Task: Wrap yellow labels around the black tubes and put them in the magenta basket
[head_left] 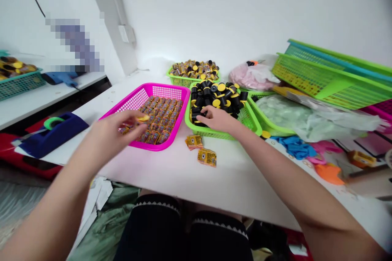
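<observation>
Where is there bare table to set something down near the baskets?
Free: the white table in front of the pink basket, left of the two loose packets, and the strip left of the pink basket toward the tape dispenser. Crowded: right of the green basket of black containers, where bags and blue and pink items lie.

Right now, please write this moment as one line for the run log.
left hand: holds small yellow piece over pink basket | right hand: in green basket on black-yellow caps | table: two loose packets
</observation>
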The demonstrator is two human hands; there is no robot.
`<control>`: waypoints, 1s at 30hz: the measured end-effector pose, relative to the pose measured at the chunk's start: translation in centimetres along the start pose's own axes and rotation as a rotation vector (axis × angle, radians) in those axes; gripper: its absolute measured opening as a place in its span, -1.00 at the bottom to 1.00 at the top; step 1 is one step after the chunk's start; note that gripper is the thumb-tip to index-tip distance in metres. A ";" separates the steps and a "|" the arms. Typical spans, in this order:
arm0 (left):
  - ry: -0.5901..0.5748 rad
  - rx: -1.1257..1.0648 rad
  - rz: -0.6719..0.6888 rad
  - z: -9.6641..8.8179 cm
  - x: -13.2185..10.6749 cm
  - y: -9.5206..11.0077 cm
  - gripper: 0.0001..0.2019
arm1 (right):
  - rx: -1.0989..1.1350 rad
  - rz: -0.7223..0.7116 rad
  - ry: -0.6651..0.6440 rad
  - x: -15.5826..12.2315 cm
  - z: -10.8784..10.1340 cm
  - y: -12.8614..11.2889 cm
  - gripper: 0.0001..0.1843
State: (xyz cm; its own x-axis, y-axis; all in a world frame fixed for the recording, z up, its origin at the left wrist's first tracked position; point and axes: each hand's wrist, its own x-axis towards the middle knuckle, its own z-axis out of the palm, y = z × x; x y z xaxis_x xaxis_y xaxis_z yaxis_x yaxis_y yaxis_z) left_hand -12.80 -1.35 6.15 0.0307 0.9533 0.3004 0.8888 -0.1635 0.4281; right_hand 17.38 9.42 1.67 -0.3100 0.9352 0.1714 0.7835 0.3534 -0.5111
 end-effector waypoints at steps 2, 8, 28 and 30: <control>-0.159 0.143 -0.144 -1.2 1.6 -2.3 -0.60 | 0.019 0.094 -0.141 2.3 0.6 0.9 -0.47; -0.663 0.212 -0.038 -0.7 5.0 -4.7 -0.57 | 0.097 0.102 -0.130 2.2 0.2 1.6 -0.56; -0.404 0.254 0.910 15.5 -3.3 8.9 -0.57 | 0.004 -0.114 0.742 -10.8 -1.4 7.5 -0.66; -0.365 0.302 1.000 15.3 -3.4 8.3 -0.45 | 0.011 -0.098 0.739 -11.0 -1.5 7.2 -0.66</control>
State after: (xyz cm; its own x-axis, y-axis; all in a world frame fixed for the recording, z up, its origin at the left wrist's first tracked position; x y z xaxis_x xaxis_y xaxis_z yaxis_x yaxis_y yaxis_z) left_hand 1.43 -2.02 -4.39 0.8863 0.4512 0.1042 0.4610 -0.8808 -0.1077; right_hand 27.26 1.77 -2.62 0.0675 0.6733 0.7363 0.7641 0.4397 -0.4721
